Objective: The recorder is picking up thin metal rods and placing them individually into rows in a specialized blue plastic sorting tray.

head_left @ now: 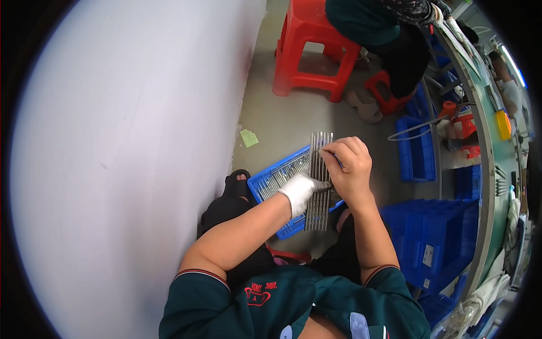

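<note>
Metal rods (318, 209): silver-grey. Left glove (297, 192): white, darker grey fingers (323, 185). Crate (261, 188): blue. Polo shirt (333, 294): dark green; emblem (257, 296), red; sleeve trim (203, 274), red-and-white stripes. Stool (311, 82): red. Paper scrap (248, 138): pale yellow-green. Tabletop (498, 226): green.

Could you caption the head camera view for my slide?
A gloved left hand grips slim metal rods, the right hand near their far ends, over a blue tray of metal pieces.

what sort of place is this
Likely a factory workshop: there's a long green-topped workbench, blue plastic crates, and a row of slim metal rods held in the person's gloved left hand.
</note>
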Demonstrator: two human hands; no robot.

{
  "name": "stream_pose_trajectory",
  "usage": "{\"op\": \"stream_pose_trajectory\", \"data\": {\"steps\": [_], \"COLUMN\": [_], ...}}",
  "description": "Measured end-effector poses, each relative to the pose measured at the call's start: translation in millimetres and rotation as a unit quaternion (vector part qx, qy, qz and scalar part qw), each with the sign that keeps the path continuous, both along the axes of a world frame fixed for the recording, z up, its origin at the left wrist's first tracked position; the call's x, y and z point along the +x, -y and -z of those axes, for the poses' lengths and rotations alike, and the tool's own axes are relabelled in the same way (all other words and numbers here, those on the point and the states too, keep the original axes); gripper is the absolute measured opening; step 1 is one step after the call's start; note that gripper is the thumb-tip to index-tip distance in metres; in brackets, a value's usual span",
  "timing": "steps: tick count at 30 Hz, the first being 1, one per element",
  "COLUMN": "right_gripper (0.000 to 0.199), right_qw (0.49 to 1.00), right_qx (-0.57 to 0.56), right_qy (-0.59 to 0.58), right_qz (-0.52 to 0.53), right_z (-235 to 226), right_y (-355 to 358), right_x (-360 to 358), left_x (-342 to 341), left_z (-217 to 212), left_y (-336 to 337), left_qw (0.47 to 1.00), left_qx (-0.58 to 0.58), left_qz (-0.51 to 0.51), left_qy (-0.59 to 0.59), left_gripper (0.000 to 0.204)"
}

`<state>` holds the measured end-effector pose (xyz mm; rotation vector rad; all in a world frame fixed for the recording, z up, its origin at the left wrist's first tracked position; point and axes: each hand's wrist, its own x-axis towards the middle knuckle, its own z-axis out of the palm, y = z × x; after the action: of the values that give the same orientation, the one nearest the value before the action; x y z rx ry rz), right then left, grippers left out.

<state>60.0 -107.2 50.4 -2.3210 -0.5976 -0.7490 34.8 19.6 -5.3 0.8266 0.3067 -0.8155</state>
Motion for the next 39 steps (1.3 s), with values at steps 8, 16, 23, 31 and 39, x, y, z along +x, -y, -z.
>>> {"op": "stream_pose_trajectory", "data": {"steps": [8,16,23,31,39], "right_gripper": [0.01,0.014,0.015,0.012,0.012], "right_qw": [0.989,0.996,1.0,0.999,1.0], "right_qx": [-0.123,-0.065,0.004,0.039,0.022], "right_qy": [0.082,0.044,0.011,0.005,-0.009], "right_qz": [0.012,0.03,0.002,-0.011,-0.011], "right_z": [-5.7,8.2,10.6,-1.4,2.5], "right_y": [-10.5,-2.6,0.1,1.5,-1.5], "right_x": [-4.2,-3.3,-0.8,-2.6,-0.4], "left_x": [0.0,-1.8,-2.1,2.0,1.0], "left_z": [-0.6,3.5,0.9,-4.1,0.0], "left_y": [0.4,0.0,-2.3,-2.1,1.4], "left_qw": [0.999,1.0,0.999,0.999,1.0], "left_qx": [0.05,-0.004,-0.026,-0.028,0.025], "left_qz": [0.013,-0.009,0.03,0.004,0.011], "left_qy": [-0.005,0.0,0.035,-0.02,-0.005], "left_gripper": [0.021,0.022,0.024,0.025,0.025]}}
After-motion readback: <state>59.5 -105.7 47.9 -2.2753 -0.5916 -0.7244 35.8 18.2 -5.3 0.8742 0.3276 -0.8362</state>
